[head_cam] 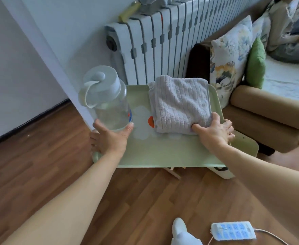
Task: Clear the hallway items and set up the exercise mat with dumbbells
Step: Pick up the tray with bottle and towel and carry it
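Note:
A low pale green table (155, 156) stands on the wooden floor in front of a radiator. On its left part stands a clear water jug (108, 106) with a pale lid. A folded grey towel (178, 103) lies on its right part. My left hand (109, 138) reaches around the base of the jug, forefinger on one side and thumb on the other, the other fingers over the table's left edge. My right hand (215, 131) pinches the near right corner of the towel, thumb at its front and a finger on top, the outer fingers spread over the table's right rim.
A white radiator (155, 43) runs along the wall behind the table. A tan sofa (261, 112) with patterned and green cushions stands right of it. A white power strip (233, 230) with its cord lies on the floor near my white-socked foot (182, 234).

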